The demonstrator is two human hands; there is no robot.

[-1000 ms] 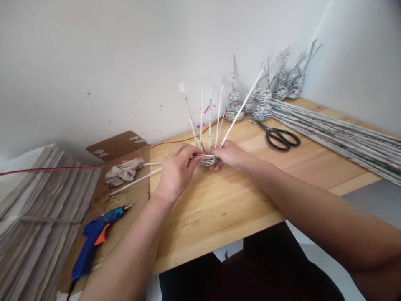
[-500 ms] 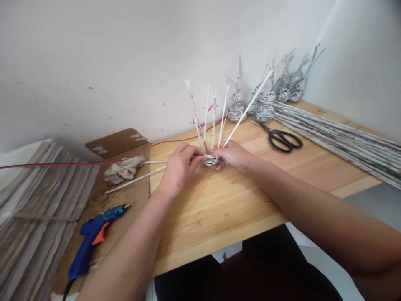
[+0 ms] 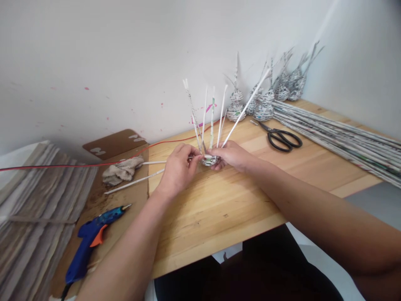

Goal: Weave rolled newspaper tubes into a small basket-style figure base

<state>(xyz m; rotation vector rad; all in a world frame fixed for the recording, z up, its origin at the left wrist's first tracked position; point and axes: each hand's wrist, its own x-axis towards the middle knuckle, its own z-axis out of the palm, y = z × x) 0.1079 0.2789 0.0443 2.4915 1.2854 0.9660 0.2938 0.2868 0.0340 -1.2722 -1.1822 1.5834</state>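
Observation:
Between my two hands is a small woven paper base (image 3: pixel 209 160), round and printed grey-white. Several rolled-paper sticks (image 3: pixel 212 121) stand up from it in a fan, and two more paper sticks (image 3: pixel 134 182) reach out to the left past my left hand. My left hand (image 3: pixel 182 167) pinches the base's left side between thumb and fingers. On the right side, my right hand (image 3: pixel 230 155) grips the base, thumb on top at the rim and fingers beneath. A long white paper stick (image 3: pixel 247 106) slants up to the right from beside the right thumb.
Black scissors (image 3: pixel 283 139) lie right of my hands, near a bundle of long paper sticks (image 3: pixel 332 138). Several woven gourd shapes (image 3: pixel 236 106) stand along the wall. At left are a blue glue gun (image 3: pixel 90 242), a crumpled cloth (image 3: pixel 121 170) and stacked paper (image 3: pixel 40 217). A red cable (image 3: pixel 175 141) runs behind.
Both hands keep their grip on the woven base with almost no movement. The whole view has shifted slightly, so things sit a little further left.

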